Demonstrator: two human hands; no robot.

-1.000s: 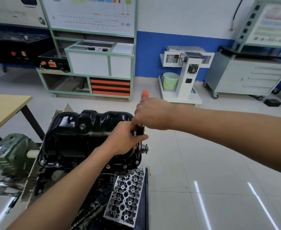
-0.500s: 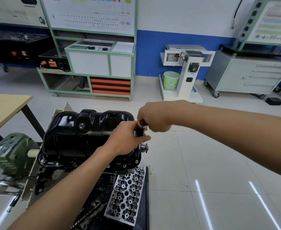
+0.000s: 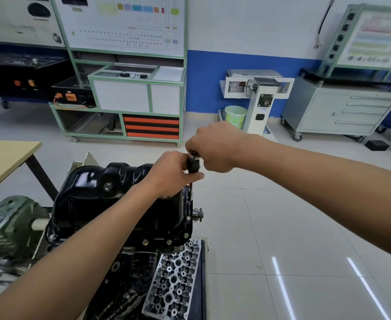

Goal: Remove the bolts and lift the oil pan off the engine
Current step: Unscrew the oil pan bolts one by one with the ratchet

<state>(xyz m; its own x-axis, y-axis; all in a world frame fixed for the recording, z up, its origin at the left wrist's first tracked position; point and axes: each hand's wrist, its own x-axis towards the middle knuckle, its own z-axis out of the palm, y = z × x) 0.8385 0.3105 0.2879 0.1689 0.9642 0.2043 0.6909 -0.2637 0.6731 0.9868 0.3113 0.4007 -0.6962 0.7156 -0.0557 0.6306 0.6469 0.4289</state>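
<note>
the oil pan (image 3: 111, 199) sits on top of the engine (image 3: 132, 266), glossy black and belly up, and i am working a bolt on its right-hand flange, toward the far corner. to do this well, i judge, the socket must sit square on the bolt head, so my left hand (image 3: 171, 172) does the steadying. its fingers (image 3: 198, 176) are curled tight round the black head of the ratchet (image 3: 193, 163), just above the pan's right edge, bearing straight down along the thin extension (image 3: 191, 191) that drops to the flange. my right hand (image 3: 215, 148) is a closed fist over the handle, just beyond the pan's right rim and a little higher than my left. the handle is hidden inside that fist, so i cannot tell how much of it i have. i would swing in short, level arcs and not let the handle tip, since a tilted extension is likely to slip and round the bolt. both forearms reach out nearly straight, the left crossing over the pan's near right part, the right coming in from well to the right of the pan. several bolts (image 3: 145, 242) show along the pan's near flange, in place as far as i can see, so i judge the lifting is some way off. a cylinder head (image 3: 176, 280) lies just below the pan's near right corner.
</note>
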